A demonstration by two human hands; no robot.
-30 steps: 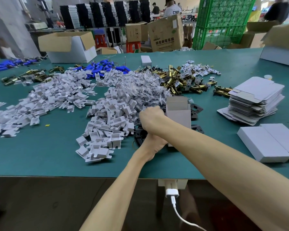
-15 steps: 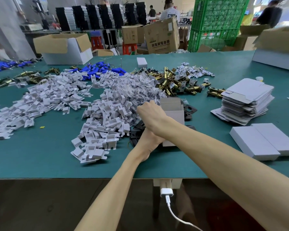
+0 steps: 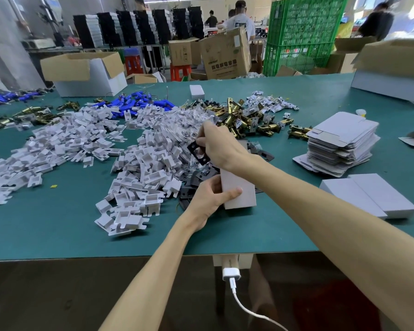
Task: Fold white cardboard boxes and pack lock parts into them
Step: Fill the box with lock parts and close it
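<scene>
- Teal matting, smooth and flat, covers the counter (image 3: 58, 230) in a busy workshop. Green plastic lattice crates (image 3: 301, 37) are stacked at one o'clock in the background.
- The left hand (image 3: 209, 199) grips a white cardboard box (image 3: 239, 191) near the middle of the counter. Its fingers curl round the box's left side and the thumb lies across the front face.
- The box is tall, rectangular and matte. Its top is hidden behind the right wrist.
- The right hand (image 3: 221, 146), at twelve o'clock of the box, has its fingers narrowed to a pinch on a black plate (image 3: 199, 152). The plate is thin, rectangular and tilted, with a round hole.
- Loose black plates (image 3: 189, 191) lie at nine o'clock of the box, just beside the left hand.
- White die-cut cardboard inserts (image 3: 139, 168) sprawl in a heap from nine to ten o'clock.
- Shiny brass latch bolts (image 3: 239, 118) are piled at twelve o'clock.
- Flat box blanks (image 3: 342, 144) are stacked at two o'clock.
- Two closed white boxes (image 3: 368, 199) lie touching at three o'clock.
</scene>
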